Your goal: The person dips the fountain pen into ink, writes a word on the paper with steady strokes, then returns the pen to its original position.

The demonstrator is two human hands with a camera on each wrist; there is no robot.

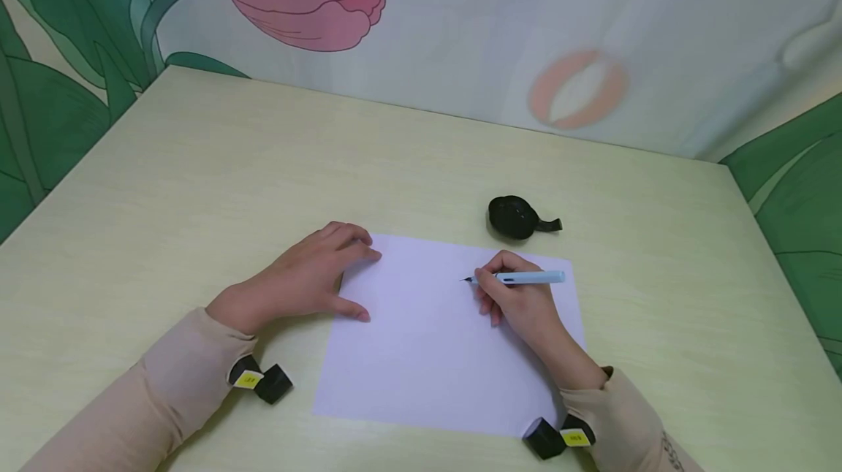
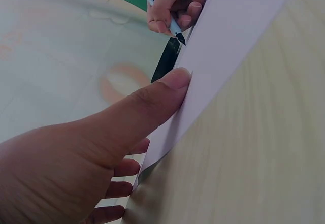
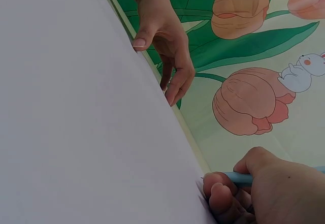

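Observation:
A blank white sheet of paper (image 1: pixel 421 362) lies on the pale wooden table. My right hand (image 1: pixel 522 300) pinches a light blue fountain pen (image 1: pixel 536 278), its dark nib pointing left over the upper part of the sheet. In the right wrist view the pen (image 3: pixel 238 178) is mostly covered by the fingers. My left hand (image 1: pixel 316 267) rests at the sheet's upper left edge with fingers and thumb spread. In the left wrist view the thumb (image 2: pixel 175 79) touches the paper (image 2: pixel 223 46), whose near corner curls up slightly.
Just beyond the sheet's upper right edge sits a small black dish-like object with a short handle (image 1: pixel 513 217). A black wrist device (image 1: pixel 259 378) is strapped at the left sleeve, another (image 1: pixel 559 437) at the right. Behind the table (image 1: pixel 263 143) hangs a flower-printed backdrop (image 1: pixel 447 33).

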